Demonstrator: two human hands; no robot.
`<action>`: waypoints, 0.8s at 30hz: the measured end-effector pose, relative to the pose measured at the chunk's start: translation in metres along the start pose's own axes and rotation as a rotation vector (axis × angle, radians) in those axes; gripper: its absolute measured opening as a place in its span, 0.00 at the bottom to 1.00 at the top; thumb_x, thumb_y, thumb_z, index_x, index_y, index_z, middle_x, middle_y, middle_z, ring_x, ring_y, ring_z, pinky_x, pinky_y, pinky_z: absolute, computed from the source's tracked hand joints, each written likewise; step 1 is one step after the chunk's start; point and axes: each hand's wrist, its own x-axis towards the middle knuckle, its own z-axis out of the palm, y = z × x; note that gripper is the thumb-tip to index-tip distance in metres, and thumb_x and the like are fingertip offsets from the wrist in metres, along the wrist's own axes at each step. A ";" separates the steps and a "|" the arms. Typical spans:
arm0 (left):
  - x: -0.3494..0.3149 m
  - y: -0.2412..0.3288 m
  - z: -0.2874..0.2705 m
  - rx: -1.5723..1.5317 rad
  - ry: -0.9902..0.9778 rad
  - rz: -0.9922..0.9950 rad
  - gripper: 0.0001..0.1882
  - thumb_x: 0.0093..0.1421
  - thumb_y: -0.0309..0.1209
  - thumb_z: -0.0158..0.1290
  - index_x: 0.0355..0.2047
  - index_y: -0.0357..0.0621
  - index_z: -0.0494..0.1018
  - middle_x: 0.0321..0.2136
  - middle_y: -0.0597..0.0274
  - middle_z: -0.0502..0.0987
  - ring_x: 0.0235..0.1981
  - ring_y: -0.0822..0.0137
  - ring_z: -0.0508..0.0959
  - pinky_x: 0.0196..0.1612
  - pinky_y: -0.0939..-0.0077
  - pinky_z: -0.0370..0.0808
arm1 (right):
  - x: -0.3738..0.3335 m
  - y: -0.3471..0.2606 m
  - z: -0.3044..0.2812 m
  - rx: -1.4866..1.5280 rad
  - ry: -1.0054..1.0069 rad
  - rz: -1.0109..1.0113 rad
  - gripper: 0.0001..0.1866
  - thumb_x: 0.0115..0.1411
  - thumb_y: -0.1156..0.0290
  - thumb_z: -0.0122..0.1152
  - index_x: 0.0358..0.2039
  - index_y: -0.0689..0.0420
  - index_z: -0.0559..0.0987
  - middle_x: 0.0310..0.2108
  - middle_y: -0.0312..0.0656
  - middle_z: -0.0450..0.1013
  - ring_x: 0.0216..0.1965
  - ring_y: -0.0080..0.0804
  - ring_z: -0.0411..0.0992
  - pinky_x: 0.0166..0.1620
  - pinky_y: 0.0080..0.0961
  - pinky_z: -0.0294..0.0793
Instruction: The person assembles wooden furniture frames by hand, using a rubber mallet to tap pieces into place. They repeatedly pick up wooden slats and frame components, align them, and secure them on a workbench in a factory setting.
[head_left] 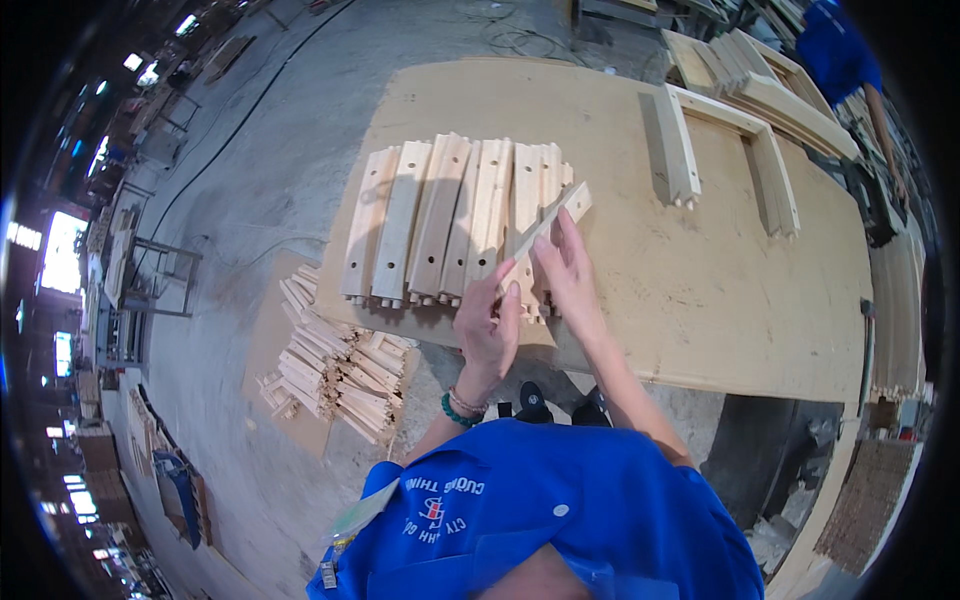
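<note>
A pale wooden rail [577,200] is held slantwise between both hands, above the right end of a row of similar wooden rails [407,215] on the table. My left hand [487,328] is closed on its near, lower end, with thumb and fingers pinching it. Higher up, my right hand [568,275] grips the same rail, fingers along its side. The rails in the row lie side by side, with drilled holes near their ends and small dowel-like pegs at the near ends. My hands and the held rail hide part of the row.
The row lies on a brown board-covered table [620,300]. A three-sided wooden frame [735,115] stands farther right, with stacked frames [770,85] behind it. Another person in blue [838,50] is at the far right. Loose wooden pieces [335,370] are piled on the floor at left.
</note>
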 end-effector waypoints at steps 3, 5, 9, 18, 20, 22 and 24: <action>-0.012 -0.008 -0.012 -0.033 0.123 -0.004 0.17 0.63 0.25 0.51 0.53 0.38 0.71 0.27 0.69 0.71 0.21 0.82 0.61 0.23 0.83 0.66 | -0.006 -0.031 0.019 -0.212 -0.194 -0.203 0.35 0.62 0.70 0.55 0.66 0.63 0.53 0.69 0.51 0.46 0.70 0.44 0.45 0.68 0.35 0.48; -0.013 -0.012 -0.016 -0.093 0.267 -0.065 0.18 0.62 0.25 0.51 0.53 0.38 0.71 0.27 0.66 0.72 0.21 0.79 0.65 0.24 0.81 0.66 | -0.005 -0.047 0.045 -0.172 -0.343 -0.303 0.37 0.60 0.73 0.55 0.67 0.61 0.51 0.69 0.52 0.44 0.71 0.47 0.41 0.69 0.38 0.41; -0.006 -0.016 -0.036 0.602 0.160 0.113 0.20 0.58 0.35 0.54 0.50 0.42 0.72 0.25 0.56 0.71 0.28 0.59 0.73 0.33 0.66 0.70 | 0.015 0.002 0.060 -0.559 -0.420 -0.509 0.34 0.62 0.69 0.49 0.67 0.62 0.52 0.68 0.56 0.45 0.71 0.50 0.40 0.69 0.43 0.37; -0.015 -0.016 -0.045 0.926 0.197 0.163 0.40 0.52 0.42 0.57 0.65 0.49 0.57 0.62 0.42 0.52 0.62 0.40 0.52 0.62 0.41 0.49 | 0.021 0.008 0.076 -0.659 -0.583 -0.300 0.34 0.64 0.63 0.43 0.67 0.65 0.50 0.69 0.56 0.44 0.71 0.50 0.39 0.70 0.43 0.34; -0.009 -0.026 -0.040 0.899 0.223 0.177 0.40 0.53 0.42 0.57 0.65 0.49 0.56 0.64 0.41 0.48 0.64 0.38 0.49 0.63 0.39 0.44 | 0.028 -0.002 0.068 -0.565 -0.578 -0.302 0.33 0.65 0.65 0.45 0.66 0.65 0.51 0.69 0.56 0.45 0.71 0.49 0.40 0.70 0.40 0.37; -0.019 -0.021 -0.031 0.869 0.212 0.159 0.40 0.54 0.42 0.56 0.65 0.48 0.55 0.65 0.40 0.47 0.65 0.37 0.47 0.64 0.39 0.42 | 0.026 -0.001 0.043 -0.488 -0.513 -0.219 0.32 0.65 0.66 0.45 0.66 0.64 0.52 0.69 0.56 0.45 0.71 0.49 0.40 0.70 0.38 0.39; -0.015 -0.024 -0.042 0.836 0.174 0.144 0.39 0.54 0.42 0.56 0.65 0.46 0.56 0.65 0.40 0.48 0.65 0.38 0.48 0.65 0.40 0.43 | 0.028 0.002 0.028 -0.574 -0.330 -0.244 0.32 0.65 0.66 0.45 0.66 0.65 0.53 0.68 0.56 0.45 0.70 0.50 0.41 0.69 0.36 0.41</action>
